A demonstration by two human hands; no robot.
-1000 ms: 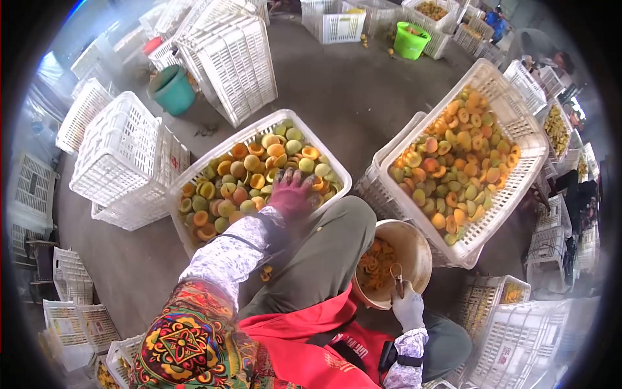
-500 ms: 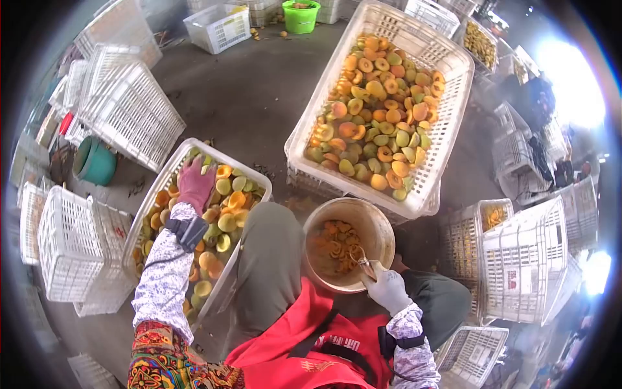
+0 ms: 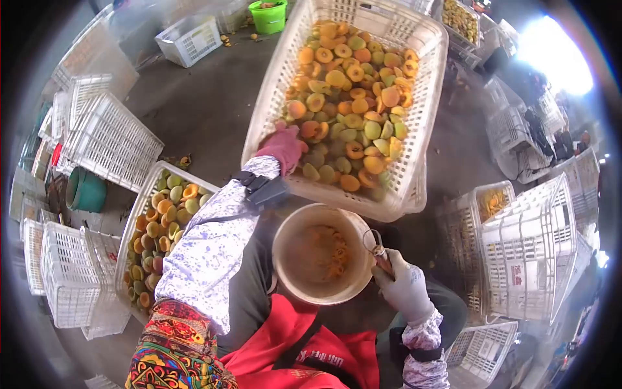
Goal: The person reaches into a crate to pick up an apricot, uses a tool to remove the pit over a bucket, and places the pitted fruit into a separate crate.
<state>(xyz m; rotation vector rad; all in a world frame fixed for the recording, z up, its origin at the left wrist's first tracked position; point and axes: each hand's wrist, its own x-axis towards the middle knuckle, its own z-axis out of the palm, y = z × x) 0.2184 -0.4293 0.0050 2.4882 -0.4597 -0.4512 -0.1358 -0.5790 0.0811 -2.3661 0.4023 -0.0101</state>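
My left hand (image 3: 283, 149), in a pink glove, reaches over the near left corner of the large white crate (image 3: 265, 97). It touches or lies just above the halved apricots (image 3: 353, 107) inside; its fingers are blurred and partly hidden. In a pale glove, my right hand (image 3: 406, 288) is closed around the wooden handle of a wire-loop pitting tool (image 3: 382, 257). The tool's ring is at the right rim of a white bucket (image 3: 285, 282) with orange fruit scraps (image 3: 334, 256) at the bottom. A second crate (image 3: 139, 201) of halved apricots (image 3: 152, 243) is at my left, partly behind my sleeve.
Stacked white crates (image 3: 113, 139) stand on the left beside a green bucket (image 3: 86, 190). More crates (image 3: 528, 249) are stacked at the right. A bright green tub (image 3: 269, 18) and a white basket (image 3: 189, 42) stand at the far side.
My left hand has moved from the left crate, rightward and away from me, to the large crate. My right hand has drawn the tool from inside the bucket to its rim. The view has shifted.
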